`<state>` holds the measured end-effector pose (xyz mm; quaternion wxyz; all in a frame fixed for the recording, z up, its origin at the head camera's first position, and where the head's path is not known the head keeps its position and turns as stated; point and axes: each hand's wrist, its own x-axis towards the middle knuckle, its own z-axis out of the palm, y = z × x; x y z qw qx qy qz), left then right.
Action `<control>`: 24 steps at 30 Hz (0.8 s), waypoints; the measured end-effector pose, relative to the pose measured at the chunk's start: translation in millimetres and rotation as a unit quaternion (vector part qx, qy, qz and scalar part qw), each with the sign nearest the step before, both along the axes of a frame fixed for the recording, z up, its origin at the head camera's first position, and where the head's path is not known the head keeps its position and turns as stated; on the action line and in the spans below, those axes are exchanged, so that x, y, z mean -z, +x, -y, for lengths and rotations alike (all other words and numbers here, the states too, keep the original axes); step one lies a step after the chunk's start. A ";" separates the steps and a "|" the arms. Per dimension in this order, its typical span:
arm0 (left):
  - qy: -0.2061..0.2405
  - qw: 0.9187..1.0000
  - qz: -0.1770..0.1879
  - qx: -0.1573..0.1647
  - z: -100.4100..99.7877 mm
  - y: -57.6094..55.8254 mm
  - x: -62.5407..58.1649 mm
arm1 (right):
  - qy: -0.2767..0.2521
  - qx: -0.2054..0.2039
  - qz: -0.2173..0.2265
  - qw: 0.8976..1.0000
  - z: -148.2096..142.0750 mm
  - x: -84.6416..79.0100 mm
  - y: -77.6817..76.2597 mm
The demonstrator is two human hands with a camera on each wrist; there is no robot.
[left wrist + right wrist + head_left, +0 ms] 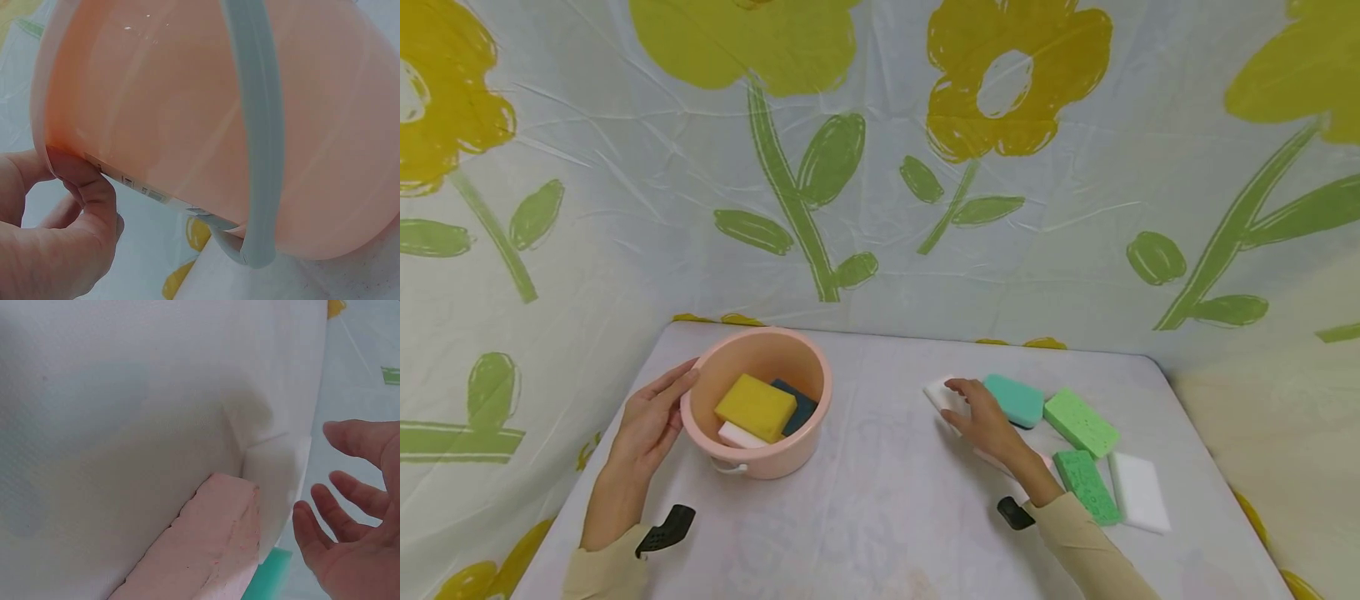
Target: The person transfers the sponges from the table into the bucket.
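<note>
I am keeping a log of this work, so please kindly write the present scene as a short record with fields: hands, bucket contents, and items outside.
Left hand: grips the rim of the pink bucket
Right hand: holds nothing; fingers apart, over the white block
In bucket: yellow sponge, partly over a pale block; dark blue sponge
Also on table: teal sponge, light green sponge, darker green sponge, second white block, pink sponge
Partly hidden in head view: pink sponge, by right hand and forearm
</note>
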<state>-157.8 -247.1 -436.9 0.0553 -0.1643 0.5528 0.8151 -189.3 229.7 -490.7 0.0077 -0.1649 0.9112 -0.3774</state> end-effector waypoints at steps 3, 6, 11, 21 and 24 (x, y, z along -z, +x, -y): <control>0.000 1.000 -0.003 0.001 0.3 -0.2 1.0 | 0.009 -0.005 0.005 1.000 -1.7 1.3 0.1; 0.004 1.000 -0.008 0.000 1.1 -0.1 1.7 | 0.020 -0.007 -0.008 1.000 -2.4 3.1 -0.9; 0.011 1.000 -0.010 -0.001 1.4 0.7 1.4 | 0.033 -0.004 -0.018 0.999 -2.5 4.9 -3.1; 0.008 1.000 -0.005 0.003 2.1 0.4 0.8 | 0.089 0.003 0.038 0.995 -3.1 4.1 -6.6; 0.008 1.000 -0.007 0.002 2.8 0.5 0.7 | 0.084 -0.001 0.045 0.995 -3.1 1.5 -7.2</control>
